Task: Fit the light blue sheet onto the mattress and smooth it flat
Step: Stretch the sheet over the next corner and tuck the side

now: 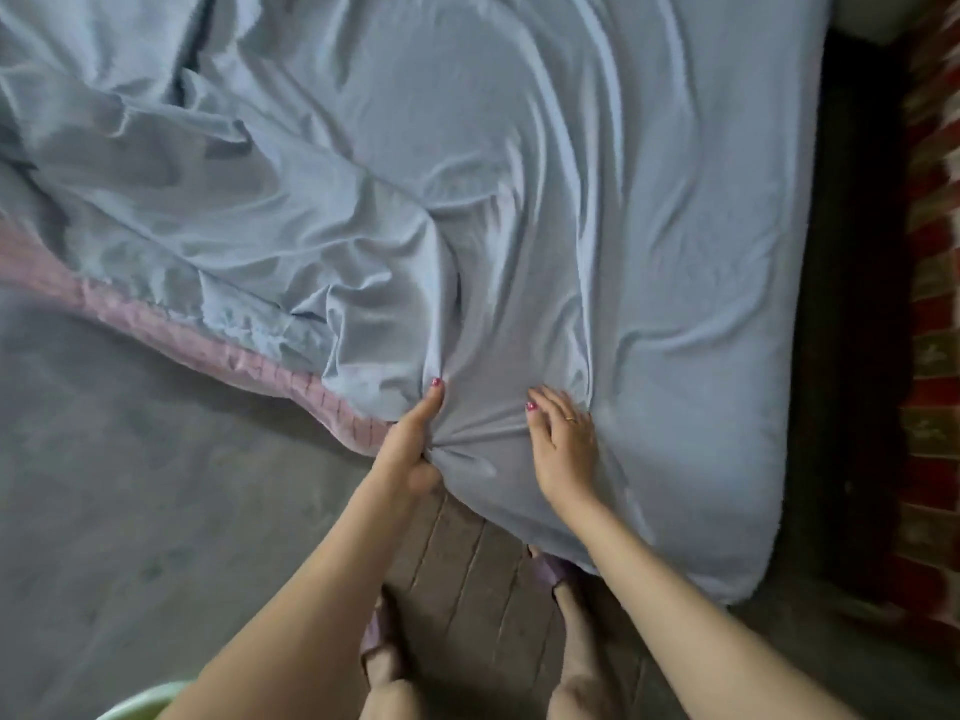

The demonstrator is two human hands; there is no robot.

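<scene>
Grey floor (130, 459) at far left. Pink mattress (249, 363) edge left bare next to it, uncovered along that side. Light blue sheet (519, 200) spread over the rest, bunched and heavily creased at left, flatter toward the right, already pulled round the near right corner. Left hand (410, 444) clamped on a gathered fold at the near edge, thumb up, fingers curled into the cloth. Right hand (563, 444) just beside it, fingers spread and straight, pressed flat on the sheet, gripping nothing. Dark strip of floor and red patterned rug (930, 304) at far right. Judged thin, soft, light and a little slick, limp rather than stiff: best taken by a bunched handful at the hem, near the bare pink side, then drawn down over that edge.
</scene>
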